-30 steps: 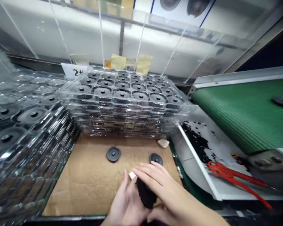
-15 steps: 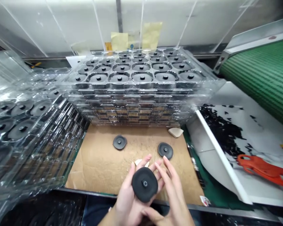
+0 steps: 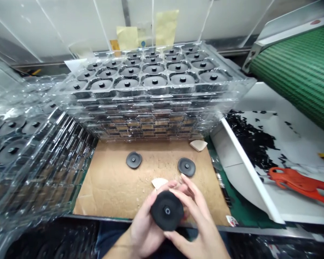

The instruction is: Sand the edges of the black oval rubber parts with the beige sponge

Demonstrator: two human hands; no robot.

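Over the brown cardboard sheet (image 3: 110, 190), here's the black disc (image 3: 166, 210), held up between both hands: left hand (image 3: 145, 230) cupped beneath it, right hand (image 3: 197, 219) pinching its rim, two more discs (image 3: 133, 159) lying flat beyond.

Left hand (image 3: 145, 228) and right hand (image 3: 199, 219) hold a black disc (image 3: 166, 210) over the cardboard sheet (image 3: 97, 194). Two more discs (image 3: 134, 159) lie on the cardboard; stacked clear trays (image 3: 151, 108) behind it, green belt (image 3: 294, 72) and red-handled snips (image 3: 294, 181) right of it.
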